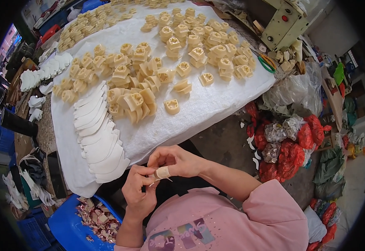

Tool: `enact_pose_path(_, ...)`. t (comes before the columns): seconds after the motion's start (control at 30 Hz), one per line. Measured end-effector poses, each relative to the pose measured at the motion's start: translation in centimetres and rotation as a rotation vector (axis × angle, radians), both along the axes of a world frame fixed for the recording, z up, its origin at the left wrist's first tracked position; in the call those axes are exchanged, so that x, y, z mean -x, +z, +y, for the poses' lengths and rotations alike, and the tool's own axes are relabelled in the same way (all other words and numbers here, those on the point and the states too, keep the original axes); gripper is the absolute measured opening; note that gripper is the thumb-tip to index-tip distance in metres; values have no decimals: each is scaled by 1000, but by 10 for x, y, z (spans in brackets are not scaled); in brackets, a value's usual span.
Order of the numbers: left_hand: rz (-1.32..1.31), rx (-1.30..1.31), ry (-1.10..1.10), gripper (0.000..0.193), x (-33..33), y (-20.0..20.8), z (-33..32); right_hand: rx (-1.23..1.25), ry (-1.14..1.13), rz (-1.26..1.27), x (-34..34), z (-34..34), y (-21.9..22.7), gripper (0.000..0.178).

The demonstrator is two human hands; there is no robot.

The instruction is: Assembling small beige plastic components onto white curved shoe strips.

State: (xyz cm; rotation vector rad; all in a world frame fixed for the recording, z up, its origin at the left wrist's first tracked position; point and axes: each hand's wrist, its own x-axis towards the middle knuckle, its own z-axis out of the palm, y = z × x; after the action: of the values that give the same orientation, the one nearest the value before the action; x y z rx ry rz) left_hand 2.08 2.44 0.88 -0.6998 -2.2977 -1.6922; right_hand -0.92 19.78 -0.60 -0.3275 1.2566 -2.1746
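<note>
Just off the table's near edge, my two hands meet in front of my body. My left hand is closed, its fingertips pinched close to my right thumb. The fingers of my right hand are curled, and a beige band, like tape or cloth, sits around its thumb. Thin pale ends stick out beside the band. Whatever small thing the fingertips hold is hidden. Nearest on the table lies an overlapping row of white curved flat pieces. Beyond it stand stacks of cream moulded pieces with cut-out tops.
White sheeting covers the table. Green-handled scissors lie at its right edge, near a machine. A blue bin with small scraps stands lower left. Red and clear plastic bags are heaped on the floor at right.
</note>
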Motion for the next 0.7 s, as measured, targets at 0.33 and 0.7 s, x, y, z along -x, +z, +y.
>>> enact_pose_path(0.33,-506,-617,210,19,3,-6,9,-211,-365,245,-4,-2,-7,26)
enact_pose_path(0.7,-583,-677,110,9,-2,-6,20,-495,-489,668,-16,-5,1,18)
